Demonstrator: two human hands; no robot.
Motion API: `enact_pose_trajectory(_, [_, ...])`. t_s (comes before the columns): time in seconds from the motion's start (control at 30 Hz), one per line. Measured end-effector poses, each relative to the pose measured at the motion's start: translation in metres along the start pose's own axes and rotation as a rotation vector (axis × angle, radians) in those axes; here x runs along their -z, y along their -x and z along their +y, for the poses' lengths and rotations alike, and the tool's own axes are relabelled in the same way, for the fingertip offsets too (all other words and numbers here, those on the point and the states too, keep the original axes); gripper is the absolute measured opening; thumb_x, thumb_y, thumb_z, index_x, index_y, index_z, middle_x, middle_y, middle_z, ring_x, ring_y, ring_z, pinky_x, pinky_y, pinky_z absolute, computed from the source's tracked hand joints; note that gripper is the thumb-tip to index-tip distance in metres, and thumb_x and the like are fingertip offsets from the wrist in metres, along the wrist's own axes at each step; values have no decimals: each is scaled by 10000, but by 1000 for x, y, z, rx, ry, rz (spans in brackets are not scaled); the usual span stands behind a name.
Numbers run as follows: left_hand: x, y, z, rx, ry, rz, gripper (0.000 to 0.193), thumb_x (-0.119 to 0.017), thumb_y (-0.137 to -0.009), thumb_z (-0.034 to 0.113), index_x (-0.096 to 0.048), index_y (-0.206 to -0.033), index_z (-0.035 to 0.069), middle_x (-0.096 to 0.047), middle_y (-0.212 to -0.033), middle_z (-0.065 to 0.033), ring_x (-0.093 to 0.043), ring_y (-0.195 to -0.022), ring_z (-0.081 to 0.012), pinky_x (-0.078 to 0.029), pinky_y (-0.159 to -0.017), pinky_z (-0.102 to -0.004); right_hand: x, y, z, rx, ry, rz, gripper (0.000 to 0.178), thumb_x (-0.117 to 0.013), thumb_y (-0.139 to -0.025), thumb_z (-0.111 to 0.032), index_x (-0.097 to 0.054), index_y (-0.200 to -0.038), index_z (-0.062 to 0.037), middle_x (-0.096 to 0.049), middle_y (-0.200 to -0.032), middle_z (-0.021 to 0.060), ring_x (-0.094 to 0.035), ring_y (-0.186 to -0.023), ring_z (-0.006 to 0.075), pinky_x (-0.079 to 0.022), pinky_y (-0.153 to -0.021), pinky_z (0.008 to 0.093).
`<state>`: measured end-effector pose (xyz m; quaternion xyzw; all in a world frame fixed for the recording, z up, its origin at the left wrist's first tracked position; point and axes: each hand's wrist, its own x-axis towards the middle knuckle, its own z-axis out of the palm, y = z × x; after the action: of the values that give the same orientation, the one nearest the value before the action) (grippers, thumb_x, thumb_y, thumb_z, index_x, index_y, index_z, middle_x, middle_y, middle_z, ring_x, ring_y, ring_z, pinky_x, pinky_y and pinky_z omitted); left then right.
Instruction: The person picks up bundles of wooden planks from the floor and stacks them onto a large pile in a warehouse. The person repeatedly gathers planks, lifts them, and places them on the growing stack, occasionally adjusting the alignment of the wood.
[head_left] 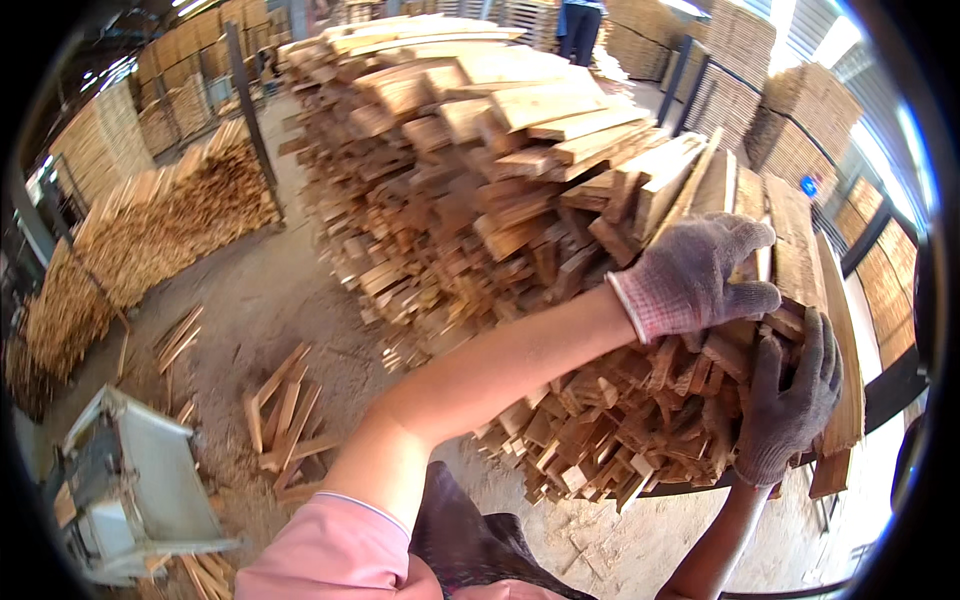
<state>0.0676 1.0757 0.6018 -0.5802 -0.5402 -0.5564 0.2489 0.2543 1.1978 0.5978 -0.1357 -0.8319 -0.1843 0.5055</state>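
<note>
My left hand, in a dark glove with a pinkish cuff, reaches across to the right side of a large pile of boards. Its thumb and forefinger are stretched out and apart, with a wooden plank showing in the gap. Below and to the right, my right hand, gloved as well, rests against the near ends of the boards. Its fingers point upward, spread, close to the end of a wide board. Neither hand is visibly closed around a piece.
The big pile of loose boards fills the middle. Stacked lumber stands at left, with scattered offcuts on the dusty floor. A pale metal machine sits lower left. Dark posts and a person are farther back.
</note>
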Motion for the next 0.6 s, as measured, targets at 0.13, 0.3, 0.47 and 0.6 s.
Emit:
enact_pose_trajectory(0.13, [5, 98, 47, -29, -208, 164, 695, -665, -939, 479, -519, -1408, -13, -594, -1327, -239, -578, -1246, -415, -453, -1064, -492, 0, 0, -6, -55, -77, -25, 387, -736, -904, -240, -659, -1253, -89, -700, -1155, 145, -677, -1044, 340, -542, -877, 458])
enact_pose_trajectory(0.3, [62, 379, 116, 803, -202, -170, 652, -706, -922, 421, -555, -1435, 48, -627, -1355, -191, -599, -1253, -350, -456, -1084, -461, -26, 18, 14, 56, 94, -67, 454, -685, -972, -368, -631, -1341, -111, -705, -1197, 141, -689, -1107, 319, -549, -926, 436])
enact_pose_trajectory(0.47, [142, 743, 227, 1931, -521, -311, 557, -554, -985, 412, -582, -1385, 26, -548, -1455, -255, -536, -1331, -403, -428, -1118, -450, -9, 10, 33, 414, 407, -10, 533, -622, -983, -498, -585, -1423, -200, -616, -1387, 138, -645, -1220, 328, -564, -945, 433])
enact_pose_trajectory(0.6, [192, 874, 376, 2621, -339, 371, 645, -572, -961, 513, -664, -1256, -53, -654, -1310, -278, -571, -1302, -431, -441, -1076, -471, -32, 37, 27, 388, 508, 69, 573, -655, -959, -515, -564, -1433, -206, -594, -1415, 138, -655, -1194, 311, -577, -930, 414])
